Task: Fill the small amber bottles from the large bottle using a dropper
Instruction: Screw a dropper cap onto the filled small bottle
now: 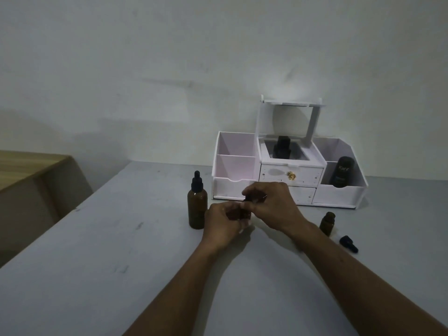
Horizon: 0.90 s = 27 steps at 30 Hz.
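The large amber bottle [197, 208] with a black dropper cap stands upright on the grey table, just left of my hands. My left hand [221, 223] grips a small amber bottle [243, 213] that is mostly hidden by my fingers. My right hand [269, 202] pinches the black cap on top of that small bottle. A second small amber bottle [327, 223] stands uncapped to the right of my right wrist. Its black dropper cap [348, 243] lies on its side on the table nearby.
A white desk organiser [288, 170] stands against the wall behind my hands, with a dark bottle [281, 147] in its middle box and a black tube [342, 172] in its right bin. A brown cardboard box [31, 180] sits beyond the table's left edge.
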{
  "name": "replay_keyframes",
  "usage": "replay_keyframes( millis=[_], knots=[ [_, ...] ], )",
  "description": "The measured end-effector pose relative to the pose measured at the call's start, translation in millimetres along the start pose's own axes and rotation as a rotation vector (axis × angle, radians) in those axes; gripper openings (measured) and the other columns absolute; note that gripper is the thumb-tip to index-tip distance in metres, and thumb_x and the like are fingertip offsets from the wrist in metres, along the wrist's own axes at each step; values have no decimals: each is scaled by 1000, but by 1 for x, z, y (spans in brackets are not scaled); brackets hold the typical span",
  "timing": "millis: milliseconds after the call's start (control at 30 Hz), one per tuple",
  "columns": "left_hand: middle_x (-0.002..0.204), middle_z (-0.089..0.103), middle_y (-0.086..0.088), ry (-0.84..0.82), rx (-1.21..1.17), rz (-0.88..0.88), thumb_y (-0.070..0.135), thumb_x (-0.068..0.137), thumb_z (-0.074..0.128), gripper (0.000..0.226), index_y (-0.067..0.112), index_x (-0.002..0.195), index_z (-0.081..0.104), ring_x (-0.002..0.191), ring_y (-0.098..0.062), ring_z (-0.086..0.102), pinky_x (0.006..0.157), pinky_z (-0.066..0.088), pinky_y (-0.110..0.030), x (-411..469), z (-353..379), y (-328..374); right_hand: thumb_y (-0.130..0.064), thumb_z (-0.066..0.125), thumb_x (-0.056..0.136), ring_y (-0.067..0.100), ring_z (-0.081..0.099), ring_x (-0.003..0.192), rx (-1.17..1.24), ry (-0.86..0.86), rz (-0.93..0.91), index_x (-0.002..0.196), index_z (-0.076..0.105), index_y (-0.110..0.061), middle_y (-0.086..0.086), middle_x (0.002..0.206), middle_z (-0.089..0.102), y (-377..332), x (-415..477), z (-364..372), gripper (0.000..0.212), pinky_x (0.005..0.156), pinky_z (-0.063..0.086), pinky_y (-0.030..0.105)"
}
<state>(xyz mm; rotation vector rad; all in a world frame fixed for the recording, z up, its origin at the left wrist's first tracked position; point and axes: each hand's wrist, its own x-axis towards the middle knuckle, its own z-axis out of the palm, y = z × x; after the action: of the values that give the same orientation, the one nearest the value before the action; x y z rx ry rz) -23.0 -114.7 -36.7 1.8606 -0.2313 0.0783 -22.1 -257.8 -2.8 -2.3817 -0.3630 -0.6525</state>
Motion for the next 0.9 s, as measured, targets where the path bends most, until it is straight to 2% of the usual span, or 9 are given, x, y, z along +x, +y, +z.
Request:
replay_keyframes(
  millis=[100, 200, 367, 467, 567, 633, 733, 800, 900],
  knots=[
    [107, 73, 2, 6, -9, 3, 11, 79, 77, 30, 19, 107, 73, 95, -13, 68, 90, 54, -29, 0, 0, -1, -32, 85, 72, 6, 68, 73, 9, 8, 57, 98, 76, -18, -3, 85, 75, -1, 0, 4, 31, 78, 58, 22],
    [105, 73, 2, -3, -10, 31, 10, 79, 77, 28, 19, 105, 73, 92, -10, 68, 88, 54, -26, -1, -1, -2, -40, 84, 71, 5, 67, 79, 21, 7, 55, 113, 71, -23, -8, 96, 72, -1, -1, 6, 47, 76, 58, 20],
    [103, 73, 4, -22, -18, 27, 8, 79, 76, 31, 17, 108, 72, 92, -10, 69, 90, 55, -30, -1, -2, -2, -15, 82, 75, 9, 69, 78, 16, -21, 42, 104, 76, -14, 2, 93, 76, -4, -1, 1, 30, 82, 60, 26],
    [100, 74, 5, -13, -25, 35, 8, 78, 77, 30, 18, 106, 73, 85, -5, 68, 84, 54, -21, -1, -3, -3, -26, 86, 72, 7, 69, 74, 19, 2, 86, 100, 76, -15, 1, 87, 76, -4, 0, 2, 31, 79, 59, 23],
    [102, 73, 3, -8, -3, 42, 11, 78, 77, 28, 19, 105, 73, 90, -10, 69, 87, 54, -24, 0, -2, -4, -36, 86, 70, 7, 68, 77, 26, -1, 109, 109, 73, -18, -3, 92, 73, -5, 0, 3, 44, 75, 56, 17],
    [104, 73, 3, -15, -9, 41, 10, 79, 76, 29, 18, 107, 73, 94, -11, 69, 90, 55, -28, 0, -2, -3, -29, 85, 72, 9, 69, 82, 33, -16, 87, 114, 72, -18, -2, 98, 74, -5, 0, 2, 45, 80, 58, 21],
    [106, 73, 3, -25, -5, 36, 9, 80, 76, 33, 17, 111, 71, 92, -8, 67, 89, 54, -26, 0, -2, -4, -14, 82, 74, 10, 70, 80, 16, -29, 72, 106, 76, -14, 3, 95, 76, -6, -1, 1, 32, 83, 60, 29],
    [102, 73, 5, -19, 9, 44, 10, 79, 77, 31, 18, 108, 72, 86, -5, 67, 83, 54, -19, 1, -2, -4, -21, 84, 74, 8, 68, 75, 1, -20, 78, 100, 77, -14, 2, 89, 76, -5, 0, 1, 28, 80, 59, 24],
    [91, 71, 11, -16, 7, 60, 9, 79, 77, 27, 20, 104, 74, 76, 2, 65, 71, 52, -9, 1, -2, -5, -37, 85, 71, 5, 66, 75, 15, -12, 109, 102, 75, -17, -3, 89, 74, -4, 0, 2, 39, 73, 54, 15]
  ],
)
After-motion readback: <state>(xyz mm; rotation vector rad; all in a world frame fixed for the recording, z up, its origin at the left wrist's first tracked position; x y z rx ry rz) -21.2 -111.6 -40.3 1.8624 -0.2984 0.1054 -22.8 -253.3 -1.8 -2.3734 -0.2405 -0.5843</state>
